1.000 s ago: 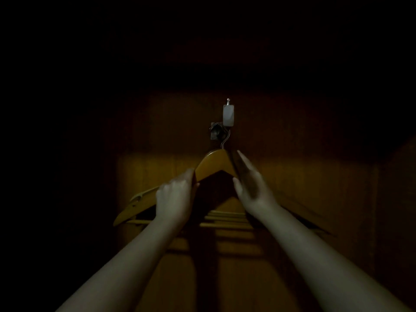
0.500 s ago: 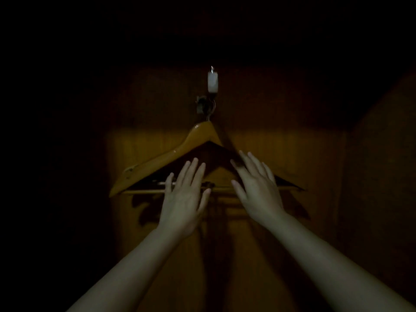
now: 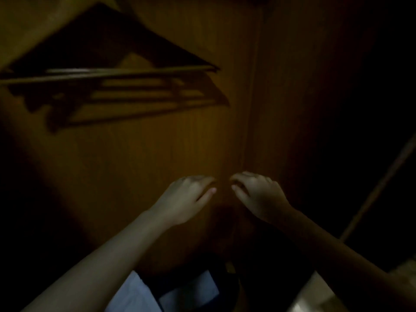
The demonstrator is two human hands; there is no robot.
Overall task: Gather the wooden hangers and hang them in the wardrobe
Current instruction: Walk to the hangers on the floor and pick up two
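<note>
Wooden hangers (image 3: 108, 72) hang at the upper left inside the dim wardrobe, their bars dark against the wooden back panel (image 3: 157, 143), with their shadow below them. My left hand (image 3: 186, 199) and my right hand (image 3: 256, 194) float well below and to the right of the hangers, close together, fingers loosely curled and holding nothing. Neither hand touches a hanger. The hook above is out of frame.
The wardrobe's right side wall (image 3: 304, 109) meets the back panel at a corner behind my hands. White folded items (image 3: 139, 293) lie low at the bottom. A pale floor strip (image 3: 319, 296) shows at the lower right. Much of the view is dark.
Both hands have left the hangers and dropped down, fingers curling loosely. The view has tilted down and to the right, so the hangers now sit at the upper left.
</note>
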